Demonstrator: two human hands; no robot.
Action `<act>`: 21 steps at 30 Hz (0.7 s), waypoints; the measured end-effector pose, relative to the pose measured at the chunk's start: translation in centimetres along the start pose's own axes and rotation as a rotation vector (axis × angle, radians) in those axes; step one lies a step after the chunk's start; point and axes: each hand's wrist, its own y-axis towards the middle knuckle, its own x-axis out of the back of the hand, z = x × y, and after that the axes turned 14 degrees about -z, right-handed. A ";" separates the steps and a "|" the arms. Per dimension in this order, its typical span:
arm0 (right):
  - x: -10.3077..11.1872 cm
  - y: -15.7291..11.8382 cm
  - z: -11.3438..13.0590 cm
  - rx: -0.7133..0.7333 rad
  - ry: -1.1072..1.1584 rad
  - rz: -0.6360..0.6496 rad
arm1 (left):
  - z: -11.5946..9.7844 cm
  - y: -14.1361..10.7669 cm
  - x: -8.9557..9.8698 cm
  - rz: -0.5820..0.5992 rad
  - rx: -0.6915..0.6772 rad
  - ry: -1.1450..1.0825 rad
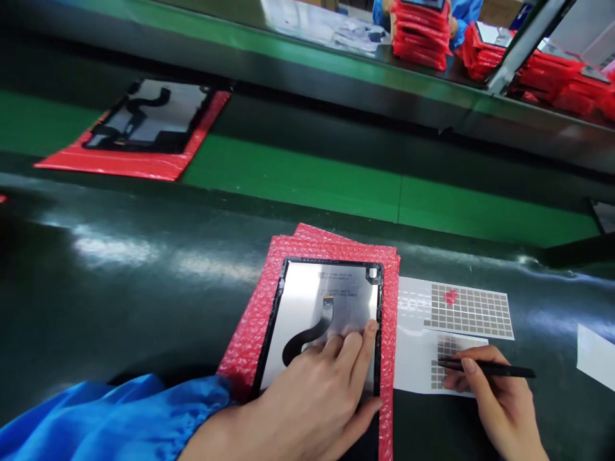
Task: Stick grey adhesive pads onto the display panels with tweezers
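Observation:
A tablet-sized display panel (pixel 353 314) with a silver back, black frame and curved black flex cable (pixel 312 334) lies on red bubble-wrap bags (pixel 257 307). My left hand (pixel 319 390) rests on the panel, its fingers stretched over the silver back and the index fingertip near the right edge. My right hand (pixel 500 390) is closed on black tweezers (pixel 509 369), whose tips are over a lower sheet of small grey square stickers (pixel 448 346). Above it is another sticker sheet (pixel 480 310) with a small red mark.
Another panel (pixel 163 121) lies on a red bag (pixel 125 163) on the green strip at the upper left. A metal-edged shelf (pixel 336 77) crosses the back, bearing stacks of red bags (pixel 420 38). Behind it are a person's blue sleeves (pixel 466 16). White paper (pixel 596 355) lies far right.

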 end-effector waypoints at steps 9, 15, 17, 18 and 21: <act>0.2 0.6 0.2 0.070 -0.073 0.024 | 0.2 0.6 0.6 0.069 -0.039 0.020; 0.1 1.1 0.6 -0.005 -0.063 0.011 | 0.1 0.3 0.2 -0.052 -0.055 0.037; 0.3 1.3 0.5 -0.068 -0.024 0.004 | 0.2 0.1 -0.1 -0.090 -0.047 0.028; 0.4 1.4 0.6 -0.097 0.000 -0.001 | 0.3 0.1 -0.3 -0.099 -0.044 0.019; 0.8 1.8 1.2 -0.142 0.094 -0.015 | 0.6 0.2 -0.2 -0.102 -0.060 -0.018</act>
